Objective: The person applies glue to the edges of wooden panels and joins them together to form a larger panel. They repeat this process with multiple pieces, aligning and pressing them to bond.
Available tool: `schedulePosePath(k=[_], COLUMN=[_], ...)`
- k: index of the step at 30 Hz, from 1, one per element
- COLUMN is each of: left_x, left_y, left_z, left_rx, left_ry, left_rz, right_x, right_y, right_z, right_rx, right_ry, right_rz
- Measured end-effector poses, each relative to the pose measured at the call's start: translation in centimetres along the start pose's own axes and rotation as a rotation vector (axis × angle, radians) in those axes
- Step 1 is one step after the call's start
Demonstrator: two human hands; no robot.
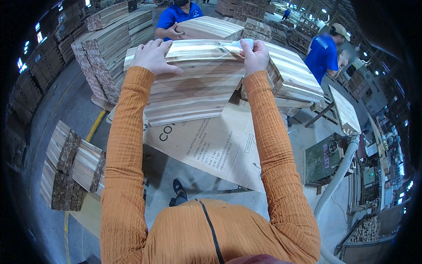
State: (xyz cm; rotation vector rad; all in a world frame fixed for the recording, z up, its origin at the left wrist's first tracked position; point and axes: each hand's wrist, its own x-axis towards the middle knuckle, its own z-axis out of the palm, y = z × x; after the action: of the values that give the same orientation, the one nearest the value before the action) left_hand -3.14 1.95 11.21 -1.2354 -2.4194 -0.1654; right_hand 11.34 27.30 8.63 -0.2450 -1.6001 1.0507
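Note:
A striped wooden panel point(193, 94) stands tilted in front of me, its thick edge facing up. My left hand point(151, 57) grips this edge near its left end, fingers over the top and thumb stretched along the near side. At the edge's right end, my right hand point(256, 58) is closed, thumb and fingers pinching a small pale blue-white piece point(244, 43). Its exact kind is too small to tell. The piece is at the panel's upper edge. Beneath the panel lies a printed brown cardboard sheet point(211, 149).
More panels point(292, 72) lie stacked to the right, and tall wood stacks point(99, 57) stand at the left. Two people in blue shirts, one across point(182, 20) and one at right point(323, 55), are nearby. A green machine point(327, 160) with a pale hose point(338, 176) stands right.

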Motion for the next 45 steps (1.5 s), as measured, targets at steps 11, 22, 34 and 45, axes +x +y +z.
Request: schedulePosePath(k=[11,22,34,45], left_x=[0.1,0.0,-0.1,-0.2], left_y=[-0.1,-0.3,0.1,0.1], left_z=[0.0,0.1,-0.1,-0.2], left_rx=[-0.022,-0.021,-0.018,-0.032], left_ry=[0.004,-0.016,0.016,0.028], left_rz=[0.011,-0.003,0.007,0.016], right_x=[-0.2,-0.7,-0.4,-0.5], right_y=[-0.2,-1.0,0.0,0.2], right_z=[-0.2,-0.2,-0.1,-0.1], right_rx=[0.042,0.047,0.137,0.14], right_ry=[-0.004,0.012,0.062,0.066], right_rz=[-0.007,0.022,-0.007,-0.036])
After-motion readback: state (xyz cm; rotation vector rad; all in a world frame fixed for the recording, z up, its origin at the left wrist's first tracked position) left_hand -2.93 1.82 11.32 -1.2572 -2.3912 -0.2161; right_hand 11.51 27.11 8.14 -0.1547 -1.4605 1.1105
